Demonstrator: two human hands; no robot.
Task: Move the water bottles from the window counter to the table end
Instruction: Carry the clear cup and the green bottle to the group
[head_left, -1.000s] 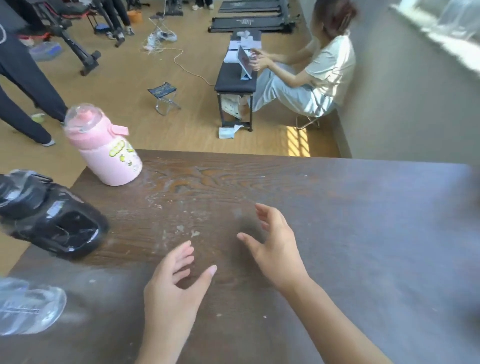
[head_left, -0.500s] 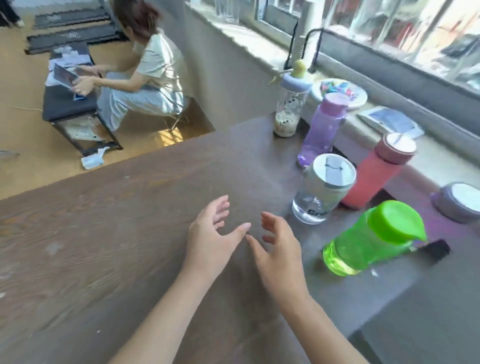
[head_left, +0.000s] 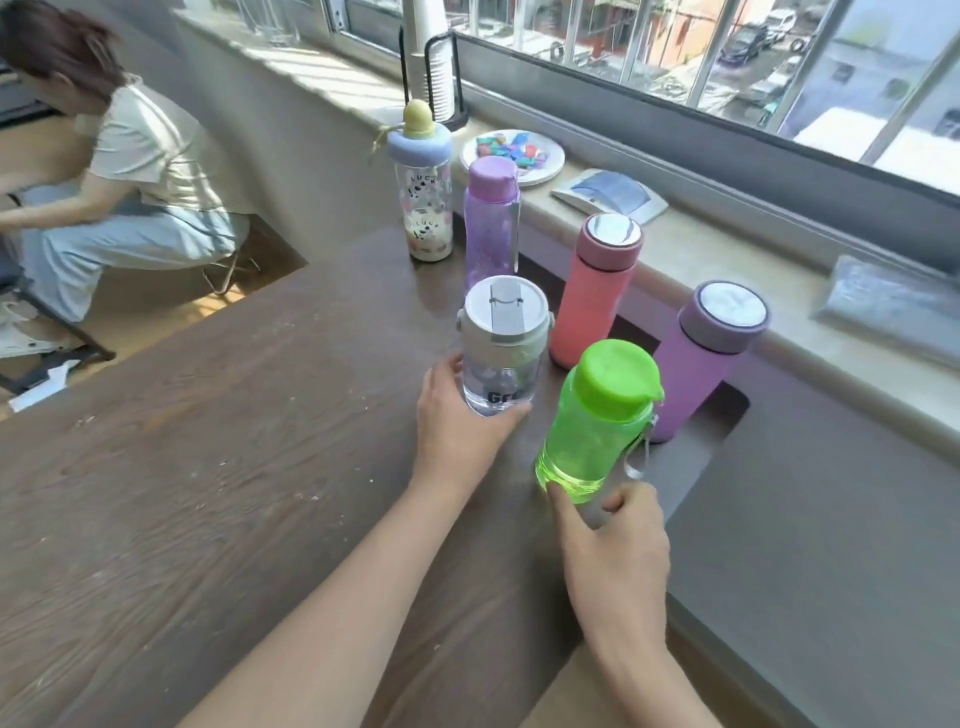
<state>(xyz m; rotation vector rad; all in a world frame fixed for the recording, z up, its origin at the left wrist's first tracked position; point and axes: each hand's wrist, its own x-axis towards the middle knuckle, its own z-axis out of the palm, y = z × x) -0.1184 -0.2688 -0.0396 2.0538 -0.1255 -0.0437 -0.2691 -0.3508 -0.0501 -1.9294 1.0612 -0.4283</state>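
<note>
Several bottles stand at the corner of the dark wooden table (head_left: 208, 467) by the window counter (head_left: 737, 270). My left hand (head_left: 462, 441) is wrapped around the base of a clear bottle with a grey lid (head_left: 504, 332). My right hand (head_left: 615, 545) is spread at the base of a green bottle (head_left: 597, 431); its thumb touches the bottle's bottom edge. Behind stand a coral flask (head_left: 592, 296), a purple flask (head_left: 698, 374), a translucent purple bottle (head_left: 488, 234) and a patterned bottle with a blue lid (head_left: 423, 208).
On the counter lie a plate of colourful pieces (head_left: 511, 156), a booklet (head_left: 608, 195) and a plastic bag (head_left: 893, 306). A black stand (head_left: 441, 78) rises at the window. A person (head_left: 130, 182) sits low at the far left, beyond the table edge.
The view has swung right from the table end to the window corner. Both hands have reached forward: the left now grips the clear bottle, the right has come to the green bottle's base.
</note>
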